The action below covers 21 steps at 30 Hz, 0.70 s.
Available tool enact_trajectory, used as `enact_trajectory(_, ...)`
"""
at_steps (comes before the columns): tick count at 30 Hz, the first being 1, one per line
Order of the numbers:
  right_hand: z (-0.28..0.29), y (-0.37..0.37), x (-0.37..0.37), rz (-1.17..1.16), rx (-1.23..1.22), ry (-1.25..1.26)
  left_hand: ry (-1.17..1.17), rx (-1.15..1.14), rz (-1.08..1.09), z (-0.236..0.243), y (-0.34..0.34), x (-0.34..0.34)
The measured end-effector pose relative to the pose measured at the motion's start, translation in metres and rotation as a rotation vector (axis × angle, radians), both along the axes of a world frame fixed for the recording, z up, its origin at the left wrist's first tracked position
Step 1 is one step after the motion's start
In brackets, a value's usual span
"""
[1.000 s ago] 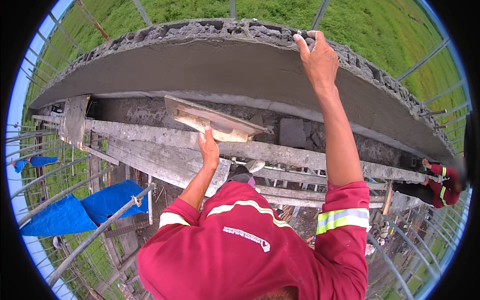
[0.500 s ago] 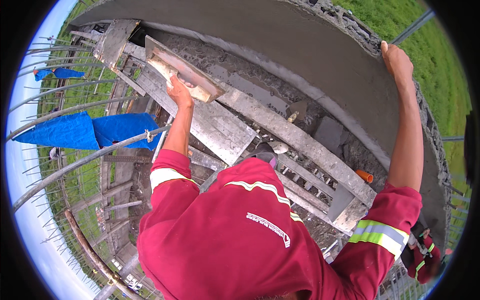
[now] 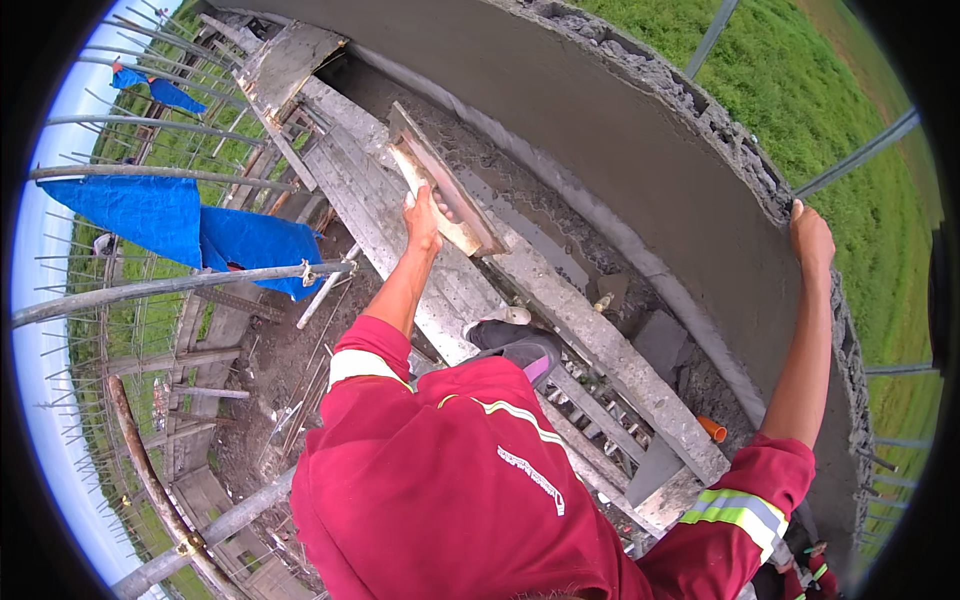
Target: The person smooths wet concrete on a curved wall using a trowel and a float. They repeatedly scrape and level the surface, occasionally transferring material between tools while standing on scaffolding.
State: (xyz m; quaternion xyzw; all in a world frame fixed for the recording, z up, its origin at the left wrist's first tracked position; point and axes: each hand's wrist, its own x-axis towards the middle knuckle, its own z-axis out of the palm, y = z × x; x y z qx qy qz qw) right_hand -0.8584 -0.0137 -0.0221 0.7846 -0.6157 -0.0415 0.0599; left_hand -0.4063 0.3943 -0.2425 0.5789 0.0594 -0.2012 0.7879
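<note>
A worker in a red shirt with reflective bands leans over scaffold planks, left hand wrapped firmly around the handle of a flat hand float, tilted above the boards and apart from the gray wall. The right hand rests at the wall's rough top edge, fingers curled; whether they pinch anything cannot be told. Between planks and wall lies 1 orange pipe. Farther off, blue tarpaulin hangs near a pole, and green grass spreads beyond the wall.
</note>
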Motion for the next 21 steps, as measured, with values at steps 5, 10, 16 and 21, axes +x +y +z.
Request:
enact_trajectory(5, -0.007, -0.004, -0.007, -0.029, -0.034, -0.005, 0.028, -0.088, 0.024, -0.013, -0.051, 0.058)
enact_trajectory(10, -0.004, 0.001, -0.014, -0.042, -0.066, 0.095, 0.133, -0.152, 0.133, -0.041, -0.118, 0.169)
enact_trajectory(16, 0.012, 0.013, -0.012, -0.125, -0.009, 0.140, 0.244, -0.088, 0.219, -0.098, -0.192, 0.333)
enact_trajectory(21, 0.024, 0.008, -0.009, -0.182, 0.086, 0.147, 0.256, -0.133, 0.266, -0.130, -0.237, 0.431)
